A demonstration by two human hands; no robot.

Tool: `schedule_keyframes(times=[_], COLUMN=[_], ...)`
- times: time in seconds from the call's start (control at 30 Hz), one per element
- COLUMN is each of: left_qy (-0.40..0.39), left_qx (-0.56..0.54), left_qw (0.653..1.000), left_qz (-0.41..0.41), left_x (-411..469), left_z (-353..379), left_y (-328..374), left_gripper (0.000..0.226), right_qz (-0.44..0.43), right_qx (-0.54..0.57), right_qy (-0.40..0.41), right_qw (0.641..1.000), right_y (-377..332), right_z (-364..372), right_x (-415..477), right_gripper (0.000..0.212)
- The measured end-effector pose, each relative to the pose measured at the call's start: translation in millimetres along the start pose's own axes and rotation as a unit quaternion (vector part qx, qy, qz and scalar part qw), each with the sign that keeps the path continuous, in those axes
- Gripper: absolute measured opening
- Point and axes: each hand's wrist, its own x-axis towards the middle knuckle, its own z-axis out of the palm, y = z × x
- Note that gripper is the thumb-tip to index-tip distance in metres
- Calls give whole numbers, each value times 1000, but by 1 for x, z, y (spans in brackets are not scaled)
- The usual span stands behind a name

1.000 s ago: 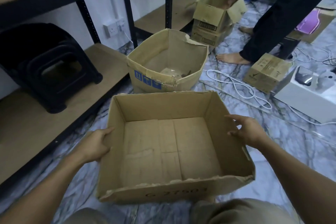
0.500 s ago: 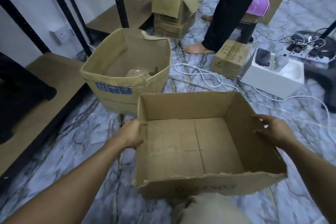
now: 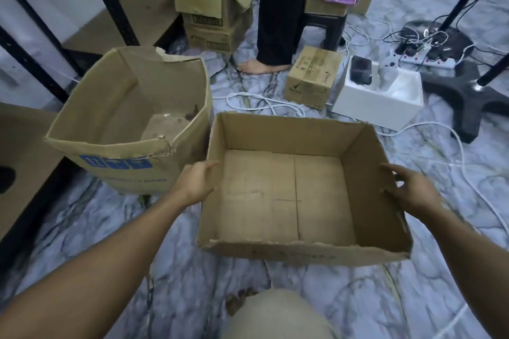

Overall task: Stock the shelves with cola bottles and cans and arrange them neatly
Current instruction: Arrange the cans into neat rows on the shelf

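A wide, shallow cardboard box (image 3: pixel 286 135) with nothing inside sits low over the marble floor in front of me. My left hand (image 3: pixel 197 181) grips its left wall, thumb over the rim. On the opposite side my right hand (image 3: pixel 410 190) holds the right wall, fingers curled over the edge. No cola bottles or cans are in view. The wooden bottom shelf board (image 3: pixel 22 146) of the black rack lies at the far left.
A taller torn box with a blue label (image 3: pixel 124 162) stands touching the shallow box's left. Behind are stacked cartons (image 3: pixel 214 0), a standing person's legs (image 3: pixel 278 8), a small carton (image 3: pixel 314 77), a white box (image 3: pixel 385 99), loose white cables (image 3: pixel 264 102) and a black stand base (image 3: pixel 468 96).
The shallow box has moved rightward, away from the shelf, and now sits to the right of the taller box. Both hands have kept their hold on its side walls.
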Motion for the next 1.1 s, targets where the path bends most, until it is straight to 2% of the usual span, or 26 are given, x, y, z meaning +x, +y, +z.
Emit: schedule_keyframes(times=[0.13, 0.4, 0.5, 0.63, 0.7, 0.77, 0.83, 0.9, 1.1], left_qy=[0, -13, -23, -51, -45, -19, 6, 20, 54], left_qx=[15, 60, 65, 54, 35, 11, 2, -1, 16], left_qw=[1000, 998, 998, 997, 998, 1000, 1000, 999, 996], left_qz=[-13, -4, -10, -19, -19, 2, 25, 43, 67], left_x=[53, 123, 128, 116, 103, 87, 68, 43, -61], left_z=[-11, -35, -37, -38, -41, -46, -54, -60, -78], left_y=[-3, 6, 5, 7, 6, 4, 2, -1, -25], left_gripper=[82, 78, 76, 83, 85, 76, 65, 58, 65], right_qz=[10, 38, 47, 59, 68, 61, 31, -23, -200], right_qx=[13, -2, -25, -71, -85, -113, -144, -128, -123], right_qy=[15, 16, 3, -73, -96, -96, -105, -133, -186], right_qw=[1000, 999, 999, 993, 989, 987, 983, 983, 954], right_y=[-19, -53, -57, -64, -78, -96, -119, -149, -267], right_z=[10, 25, 23, 23, 27, 33, 39, 44, 63], right_x=[20, 62, 65, 62, 56, 43, 26, 7, -70], right_gripper=[62, 67, 71, 87, 91, 88, 84, 82, 77])
